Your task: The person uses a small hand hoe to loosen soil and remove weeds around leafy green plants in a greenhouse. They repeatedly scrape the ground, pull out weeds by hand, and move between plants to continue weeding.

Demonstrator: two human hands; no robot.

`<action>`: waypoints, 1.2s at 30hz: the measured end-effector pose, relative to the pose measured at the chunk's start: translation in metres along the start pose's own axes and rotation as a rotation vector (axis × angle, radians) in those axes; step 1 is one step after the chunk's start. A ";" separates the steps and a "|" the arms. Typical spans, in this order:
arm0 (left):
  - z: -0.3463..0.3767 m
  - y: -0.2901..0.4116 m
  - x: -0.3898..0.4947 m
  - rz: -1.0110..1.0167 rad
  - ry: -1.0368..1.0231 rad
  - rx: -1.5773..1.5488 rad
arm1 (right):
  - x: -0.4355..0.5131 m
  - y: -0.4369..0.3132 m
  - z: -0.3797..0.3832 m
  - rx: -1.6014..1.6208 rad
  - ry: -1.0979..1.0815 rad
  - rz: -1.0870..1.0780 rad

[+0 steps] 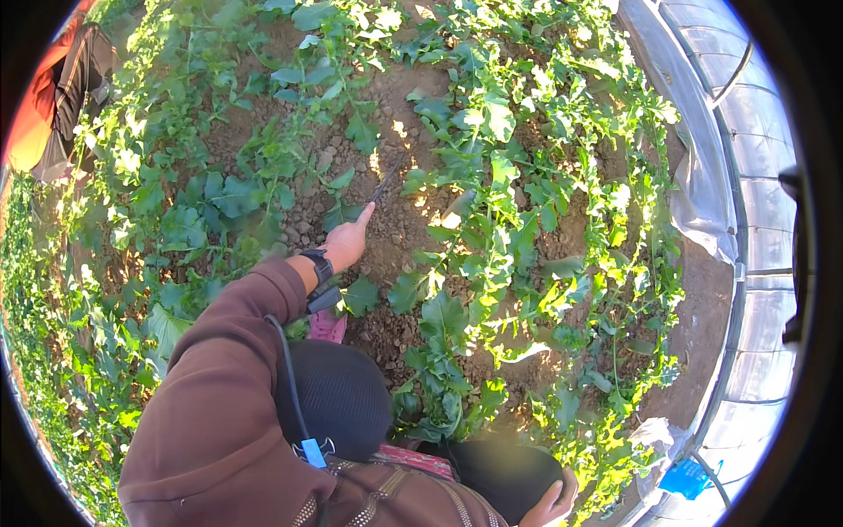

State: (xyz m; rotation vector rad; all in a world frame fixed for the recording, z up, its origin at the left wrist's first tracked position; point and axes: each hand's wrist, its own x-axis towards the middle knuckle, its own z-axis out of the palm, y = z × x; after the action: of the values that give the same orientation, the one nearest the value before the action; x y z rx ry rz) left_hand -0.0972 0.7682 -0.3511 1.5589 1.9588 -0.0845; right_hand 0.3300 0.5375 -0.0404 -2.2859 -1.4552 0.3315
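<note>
Stretched out over the bare soil between two plant rows, my left hand (348, 242) is closed on a thin, dark, rod-like tool (388, 178), with the index finger laid along it. The tool's far end lies near the ground; its exact kind cannot be made out. A dark watch (321, 269) sits on that wrist. At the bottom, my right hand (554, 502) rests against my dark-clad knee (510, 477), its fingers partly cut off by the sleeve and the picture's edge. Leafy green plants (444, 323) stand close on both sides of the soil strip.
Plastic greenhouse film on a metal frame (764, 197) curves along the right, with a grey sheet (701, 191) at its foot. A blue plastic item (688, 479) lies lower right. Another person (79, 79) in orange and dark clothing is at the upper left. My pink shoe (327, 326) is below my left wrist.
</note>
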 end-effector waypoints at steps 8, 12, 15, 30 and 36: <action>-0.026 0.018 -0.010 0.012 0.054 -0.120 | -0.011 0.003 -0.012 -0.076 0.024 -0.054; -0.024 0.028 0.003 -0.002 0.183 -0.172 | -0.010 0.007 -0.008 -0.007 0.044 0.009; -0.031 0.047 0.041 0.016 0.282 -0.216 | -0.008 0.012 -0.005 -0.012 0.034 0.034; 0.002 0.007 -0.041 0.140 -0.070 -0.022 | -0.010 0.006 -0.004 0.048 0.013 0.009; -0.013 -0.019 -0.101 0.215 -0.156 0.007 | -0.013 0.004 -0.007 0.002 0.040 0.005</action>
State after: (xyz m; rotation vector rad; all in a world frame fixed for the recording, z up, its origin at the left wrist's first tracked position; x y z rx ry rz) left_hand -0.1090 0.6814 -0.2961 1.7043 1.6636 -0.1207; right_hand 0.3309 0.5231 -0.0368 -2.2813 -1.4295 0.2870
